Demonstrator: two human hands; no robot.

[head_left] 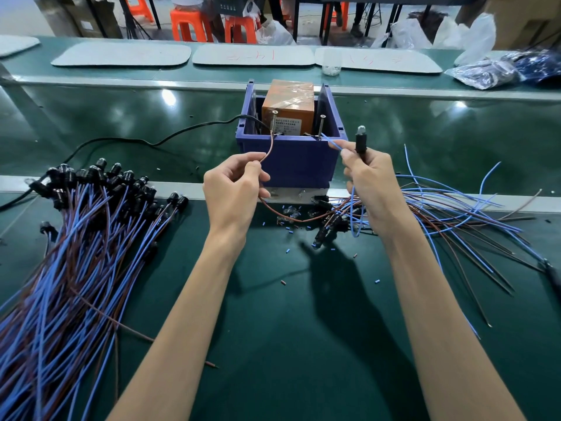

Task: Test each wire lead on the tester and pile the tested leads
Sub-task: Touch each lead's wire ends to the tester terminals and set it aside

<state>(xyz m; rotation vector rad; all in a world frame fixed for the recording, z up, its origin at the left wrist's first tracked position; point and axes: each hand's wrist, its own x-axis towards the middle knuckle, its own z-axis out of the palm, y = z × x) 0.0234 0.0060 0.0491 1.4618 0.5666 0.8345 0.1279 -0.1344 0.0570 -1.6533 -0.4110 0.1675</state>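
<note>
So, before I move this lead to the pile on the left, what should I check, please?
1. Tip of brown wire on left screw: ok, it seems to touch.
2. Tip of blue wire on right screw: cannot tell, contact is unclear.
3. Is bulb lit: cannot tell.
4. left hand pinches brown wire, right hand pinches blue wire: ok.
5. pile lies apart from both hands: ok.

Orange tester (pixel 287 101) stands mid-bench; one lead (pixel 360 142) sets brown and blue ends at its screws; tested pile (pixel 76 238) lies along the left edge
</note>
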